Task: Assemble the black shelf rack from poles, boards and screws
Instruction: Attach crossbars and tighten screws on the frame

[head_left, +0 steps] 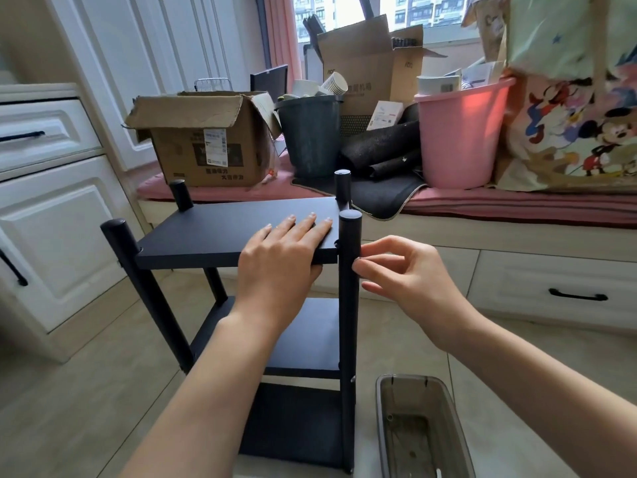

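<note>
The black shelf rack stands upright on the floor with three boards between four round poles. My left hand point(286, 251) grips the front edge of the top board point(206, 232), fingers flat on top and thumb underneath. My right hand point(400, 270) is at the right side of the near right pole point(349, 305), thumb and forefinger pinched together against it at the top board's level; whether they hold a screw is hidden. The middle board point(310, 339) and the bottom board point(293, 422) lie below. The near left pole point(144, 277) leans slightly outward.
A clear plastic box point(417, 429) with small parts sits on the floor right of the rack. Behind is a window bench with a cardboard box point(203, 146), a dark bucket point(310, 136) and a pink bucket point(458, 132). White cabinets point(51, 219) stand at left.
</note>
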Demonstrator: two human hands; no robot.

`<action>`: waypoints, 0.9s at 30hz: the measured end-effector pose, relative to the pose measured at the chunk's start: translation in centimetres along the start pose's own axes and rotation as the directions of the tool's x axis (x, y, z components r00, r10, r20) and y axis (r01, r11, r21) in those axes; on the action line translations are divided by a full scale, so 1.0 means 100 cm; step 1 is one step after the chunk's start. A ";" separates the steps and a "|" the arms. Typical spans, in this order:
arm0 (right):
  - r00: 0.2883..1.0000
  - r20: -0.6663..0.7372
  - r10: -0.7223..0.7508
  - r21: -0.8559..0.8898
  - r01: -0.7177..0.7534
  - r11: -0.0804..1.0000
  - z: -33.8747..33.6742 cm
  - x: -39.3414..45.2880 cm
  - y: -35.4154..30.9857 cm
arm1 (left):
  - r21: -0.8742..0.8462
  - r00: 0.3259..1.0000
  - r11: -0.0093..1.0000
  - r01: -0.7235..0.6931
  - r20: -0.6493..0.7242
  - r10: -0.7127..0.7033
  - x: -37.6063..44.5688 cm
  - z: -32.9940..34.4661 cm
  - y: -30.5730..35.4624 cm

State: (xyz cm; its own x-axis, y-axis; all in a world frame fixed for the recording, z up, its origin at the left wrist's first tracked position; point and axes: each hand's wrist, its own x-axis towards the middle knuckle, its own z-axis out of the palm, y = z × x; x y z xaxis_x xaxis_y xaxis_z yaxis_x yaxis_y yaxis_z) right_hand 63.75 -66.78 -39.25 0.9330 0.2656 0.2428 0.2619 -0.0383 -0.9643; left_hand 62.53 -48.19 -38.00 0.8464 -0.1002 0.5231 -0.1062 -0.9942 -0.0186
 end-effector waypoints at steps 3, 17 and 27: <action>1.000 0.004 0.026 0.039 -0.026 0.999 0.000 0.000 -0.002 | -0.016 1.000 1.000 0.009 -0.025 -0.010 -0.001 0.002 0.001; 0.998 -0.036 0.056 0.031 -0.055 0.998 -0.003 -0.002 -0.006 | -0.095 0.996 0.994 0.057 0.071 -0.050 -0.013 -0.008 0.010; 0.995 -0.027 -0.098 -0.032 0.097 0.995 -0.009 -0.001 -0.010 | -0.116 0.997 0.991 0.069 0.030 -0.066 -0.016 -0.008 0.017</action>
State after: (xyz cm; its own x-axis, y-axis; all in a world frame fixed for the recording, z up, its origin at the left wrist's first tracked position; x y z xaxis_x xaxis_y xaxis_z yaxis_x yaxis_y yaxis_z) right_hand 63.59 -67.67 -38.20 0.9094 0.2418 0.3385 0.3586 -0.0432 -0.9325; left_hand 60.61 -49.65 -38.16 0.8669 -0.0359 0.4972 -0.1076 -0.9874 0.1162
